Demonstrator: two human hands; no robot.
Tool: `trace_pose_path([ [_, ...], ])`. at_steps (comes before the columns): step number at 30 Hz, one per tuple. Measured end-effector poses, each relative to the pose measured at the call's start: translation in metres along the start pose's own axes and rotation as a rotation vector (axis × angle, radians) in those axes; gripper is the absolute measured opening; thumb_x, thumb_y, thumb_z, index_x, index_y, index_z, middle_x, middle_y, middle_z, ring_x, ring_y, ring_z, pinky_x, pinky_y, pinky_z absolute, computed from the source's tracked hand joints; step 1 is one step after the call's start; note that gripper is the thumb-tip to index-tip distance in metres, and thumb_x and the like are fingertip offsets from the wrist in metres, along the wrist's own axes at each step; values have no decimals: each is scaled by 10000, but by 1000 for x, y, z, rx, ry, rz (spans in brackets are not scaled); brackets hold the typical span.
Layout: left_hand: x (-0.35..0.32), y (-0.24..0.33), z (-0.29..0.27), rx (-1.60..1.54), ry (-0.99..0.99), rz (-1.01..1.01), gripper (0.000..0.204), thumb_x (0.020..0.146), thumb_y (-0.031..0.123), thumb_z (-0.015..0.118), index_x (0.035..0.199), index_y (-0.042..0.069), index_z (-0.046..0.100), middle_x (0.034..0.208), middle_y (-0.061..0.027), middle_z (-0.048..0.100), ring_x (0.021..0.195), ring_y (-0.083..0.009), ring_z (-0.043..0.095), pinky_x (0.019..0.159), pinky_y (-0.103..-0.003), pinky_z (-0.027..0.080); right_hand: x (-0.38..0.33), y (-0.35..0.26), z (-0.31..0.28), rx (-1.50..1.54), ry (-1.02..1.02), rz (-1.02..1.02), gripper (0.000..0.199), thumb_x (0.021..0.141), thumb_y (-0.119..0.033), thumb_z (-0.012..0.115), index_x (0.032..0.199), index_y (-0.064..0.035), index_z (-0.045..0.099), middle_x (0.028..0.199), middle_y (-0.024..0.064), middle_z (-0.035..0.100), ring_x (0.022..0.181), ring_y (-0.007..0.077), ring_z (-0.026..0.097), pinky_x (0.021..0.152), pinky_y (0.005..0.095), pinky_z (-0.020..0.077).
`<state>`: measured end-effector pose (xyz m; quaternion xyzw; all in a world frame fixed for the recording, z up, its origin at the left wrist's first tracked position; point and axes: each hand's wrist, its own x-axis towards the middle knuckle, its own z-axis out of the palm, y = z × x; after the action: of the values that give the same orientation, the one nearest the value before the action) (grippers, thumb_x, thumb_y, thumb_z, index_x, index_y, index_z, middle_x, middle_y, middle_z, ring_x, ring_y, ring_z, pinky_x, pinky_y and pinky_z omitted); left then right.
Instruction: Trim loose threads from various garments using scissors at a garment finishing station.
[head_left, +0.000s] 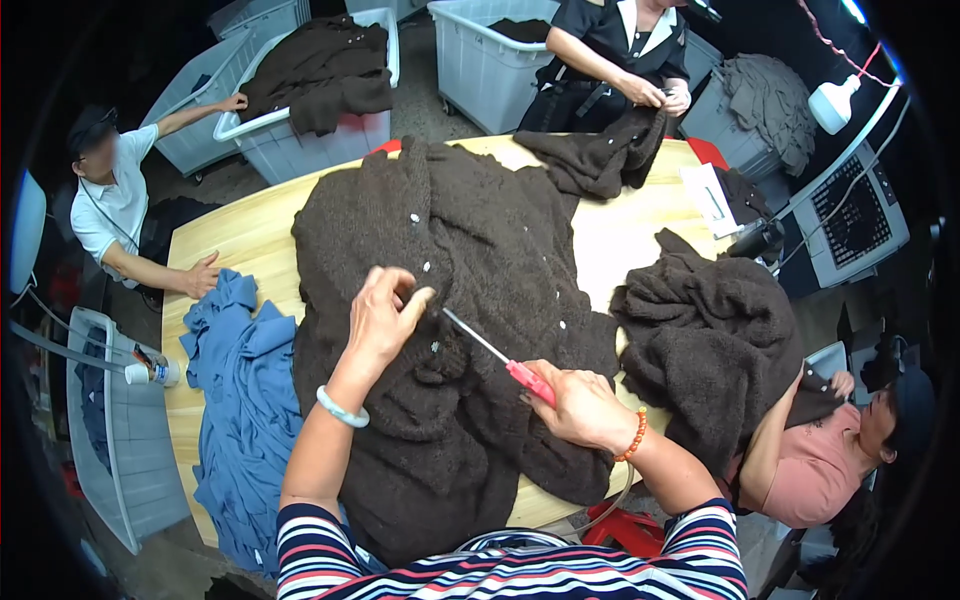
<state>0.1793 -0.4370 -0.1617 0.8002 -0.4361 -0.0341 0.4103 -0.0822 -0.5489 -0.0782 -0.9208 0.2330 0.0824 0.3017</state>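
A large dark brown knitted garment (pixel 500 230) is spread over the middle of the table, with small pale buttons (pixel 415 218) along a band. My left hand (pixel 385 305), a pale bangle at its wrist, is just over this band. Its fingers are bent and its thumb stands apart, with nothing visible between them. My right hand (pixel 590 405) is closed round the red handle of a thin-shafted metal tool (pixel 485 338). The shaft points up and left, its tip against or just above the knit near my left thumb. The exact kind of tool is unclear.
Blue cloth (pixel 245 400) lies heaped on the left; a brown knitted pile (pixel 705 335) sits at the right. Three people surround the wooden table (pixel 235 235), one handling brown knit at the far side. Several grey bins (pixel 500 75) stand beyond; a lamp (pixel 833 105) hangs upper right.
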Motion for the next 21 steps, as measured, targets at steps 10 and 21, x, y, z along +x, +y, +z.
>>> trace_pose_path([
  [10,25,-42,45,-343,-122,-160,45,816,-5,647,854,-6,672,720,-56,666,641,-89,600,607,-242,493,21,1,7,-143,54,-50,304,897,-223,604,1155,-71,555,743,224,656,753,412,663,696,502,519],
  [21,69,-30,20,186,254,54,519,781,72,729,1259,83,528,1037,-150,541,885,-333,641,771,-389,540,47,-4,-9,5,23,-47,323,919,-254,596,1193,-91,540,827,221,663,829,428,650,747,504,509],
])
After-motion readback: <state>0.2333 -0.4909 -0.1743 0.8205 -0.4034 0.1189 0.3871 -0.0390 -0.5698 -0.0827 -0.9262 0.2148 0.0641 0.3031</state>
